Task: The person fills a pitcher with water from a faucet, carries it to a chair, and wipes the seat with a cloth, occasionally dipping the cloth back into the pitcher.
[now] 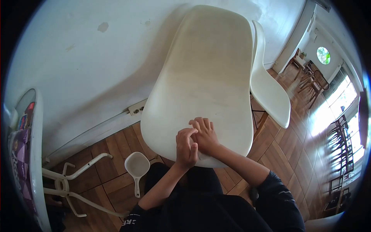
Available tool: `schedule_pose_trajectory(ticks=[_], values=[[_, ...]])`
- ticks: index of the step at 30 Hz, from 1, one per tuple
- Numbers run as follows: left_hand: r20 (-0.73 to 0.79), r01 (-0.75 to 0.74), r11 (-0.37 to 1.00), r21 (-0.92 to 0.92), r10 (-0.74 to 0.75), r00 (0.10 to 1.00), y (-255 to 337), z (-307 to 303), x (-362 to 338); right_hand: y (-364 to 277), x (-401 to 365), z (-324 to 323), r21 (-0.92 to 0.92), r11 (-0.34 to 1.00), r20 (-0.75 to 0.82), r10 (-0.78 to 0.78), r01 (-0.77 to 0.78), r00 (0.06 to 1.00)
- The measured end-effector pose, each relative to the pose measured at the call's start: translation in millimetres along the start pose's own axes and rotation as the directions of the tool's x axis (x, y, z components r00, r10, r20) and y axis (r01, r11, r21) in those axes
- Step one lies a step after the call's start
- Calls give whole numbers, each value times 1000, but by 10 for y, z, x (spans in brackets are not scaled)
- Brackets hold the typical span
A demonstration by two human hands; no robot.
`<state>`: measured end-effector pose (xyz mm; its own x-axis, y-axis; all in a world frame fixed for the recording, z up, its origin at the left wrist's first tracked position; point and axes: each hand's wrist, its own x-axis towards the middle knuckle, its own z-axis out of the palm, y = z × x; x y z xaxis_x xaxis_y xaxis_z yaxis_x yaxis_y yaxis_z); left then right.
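Observation:
A cream moulded chair (pixel 208 73) stands before me, its back toward the wall and its seat under my hands. Over the front part of the seat, my right hand (pixel 205 135) is palm down with its fingers stretched and slightly apart. Just beside it, my left hand (pixel 187 149) has bent fingers reaching to the right hand's edge, the thumb held apart. Nothing shows in either hand, though the right palm is hidden. Below on the floor, left of my legs, lies a white water dipper (pixel 137 165) with its handle toward me.
A matching white chair (pixel 268 89) stands close on the right. At left are a white table edge (pixel 38 154) with purple packaging (pixel 18 154) and a white metal leg base (pixel 63 185). A wall socket (pixel 136 109) sits low. Wooden chairs (pixel 315 83) stand far right.

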<state>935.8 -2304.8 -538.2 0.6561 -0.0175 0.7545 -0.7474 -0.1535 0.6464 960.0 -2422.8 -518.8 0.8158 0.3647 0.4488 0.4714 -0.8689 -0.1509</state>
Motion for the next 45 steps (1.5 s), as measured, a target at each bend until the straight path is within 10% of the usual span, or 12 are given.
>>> schedule_pose_trajectory(ticks=[21, 45], values=[[-11, 107, 965, -241, -113, 994, -22, -74, -116, 1374, 1582, 799, -295, 926, -201, 181, -236, 963], [46, 267, 917, -298, -266, 963, 13, -74, -84, 212, 470, 229, 12, 1000, -142, 0, 2, 990]])
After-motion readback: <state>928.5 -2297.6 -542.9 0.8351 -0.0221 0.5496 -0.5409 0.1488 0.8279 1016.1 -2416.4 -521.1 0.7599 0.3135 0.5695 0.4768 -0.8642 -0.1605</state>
